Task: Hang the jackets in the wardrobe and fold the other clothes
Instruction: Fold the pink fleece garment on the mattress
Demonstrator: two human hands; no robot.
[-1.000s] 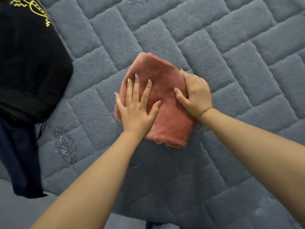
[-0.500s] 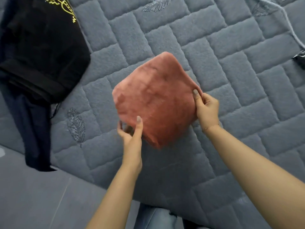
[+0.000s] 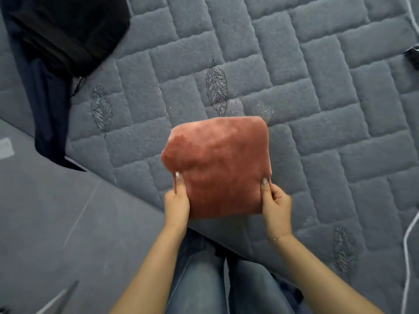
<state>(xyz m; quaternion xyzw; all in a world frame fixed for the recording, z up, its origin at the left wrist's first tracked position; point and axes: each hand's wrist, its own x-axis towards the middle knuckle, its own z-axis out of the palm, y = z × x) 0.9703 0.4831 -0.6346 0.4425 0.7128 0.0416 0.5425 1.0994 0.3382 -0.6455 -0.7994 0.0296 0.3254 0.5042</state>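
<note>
Dim, even light – soft blur (edges bowed).

A grey quilted bed cover (image 3: 317, 109) with stitched leaves meets grey tiled floor (image 3: 68, 211).

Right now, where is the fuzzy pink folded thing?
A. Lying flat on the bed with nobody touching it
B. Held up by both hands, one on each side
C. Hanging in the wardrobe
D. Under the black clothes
B. The left hand and the right hand each grip a lower side of the pink folded cloth, lifting it above the grey quilted bed, well away from the black clothes.
</note>
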